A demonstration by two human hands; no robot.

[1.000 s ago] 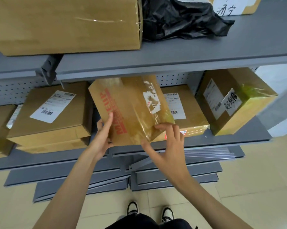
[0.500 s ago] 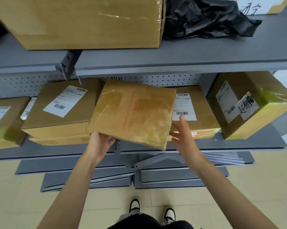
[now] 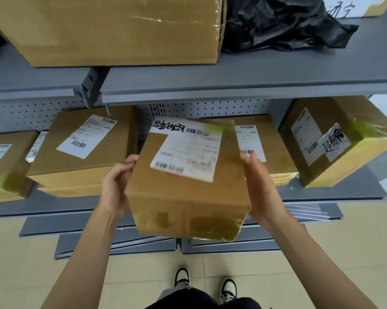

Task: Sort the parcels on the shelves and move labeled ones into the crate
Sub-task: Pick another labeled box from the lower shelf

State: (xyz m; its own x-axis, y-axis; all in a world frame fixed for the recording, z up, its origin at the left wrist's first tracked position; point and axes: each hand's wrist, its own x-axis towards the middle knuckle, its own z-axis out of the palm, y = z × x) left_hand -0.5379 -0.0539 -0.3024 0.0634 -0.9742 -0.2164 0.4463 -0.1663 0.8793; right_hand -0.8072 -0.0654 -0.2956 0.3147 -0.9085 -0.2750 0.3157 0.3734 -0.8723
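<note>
I hold a brown cardboard parcel (image 3: 183,197) in front of the lower shelf, between both hands. A white shipping label (image 3: 188,150) with barcodes and black scribbles faces up on its top. My left hand (image 3: 116,181) grips its left side and my right hand (image 3: 261,186) presses flat against its right side. Other labeled parcels lie on the lower shelf (image 3: 335,192): one behind on the left (image 3: 85,148), one behind on the right (image 3: 263,148), a tilted one at far right (image 3: 335,139), one at far left (image 3: 3,166). No crate is in view.
The upper shelf (image 3: 232,83) carries a big plain box (image 3: 112,27), a crumpled black plastic bag (image 3: 281,23) and a box with a handwritten label (image 3: 348,5). Grey shelf panels (image 3: 228,241) lie stacked on the tiled floor under the rack, near my shoes (image 3: 181,277).
The parcel has been turned over in my hands: first its taped side with red print showed, then a plain face, and now its labeled face is up. It sits lower and closer to me.
</note>
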